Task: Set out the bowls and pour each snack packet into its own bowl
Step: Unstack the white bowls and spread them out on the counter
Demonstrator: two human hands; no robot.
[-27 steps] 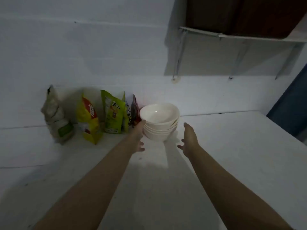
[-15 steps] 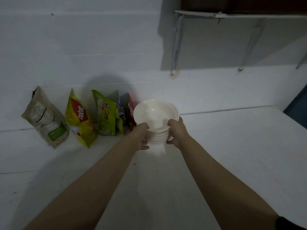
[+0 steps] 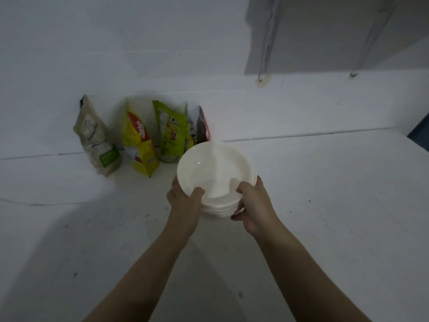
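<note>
A stack of several white bowls (image 3: 216,168) is held between both hands above the white counter (image 3: 325,205). My left hand (image 3: 184,201) grips the stack's left rim, thumb over the edge. My right hand (image 3: 253,203) grips its right rim the same way. Behind the stack, several snack packets lean on the wall: a beige one (image 3: 95,138), a yellow one (image 3: 138,141), a green one (image 3: 170,131) and a dark one with red (image 3: 199,126), partly hidden behind the green one and the bowls.
A wall shelf with metal brackets (image 3: 267,43) hangs at the upper right. The counter's right end (image 3: 417,145) meets a dark blue surface. Small dark specks dot the counter.
Both hands closed on the bowl stack and drew it away from the wall toward me, off its spot beside the packets.
</note>
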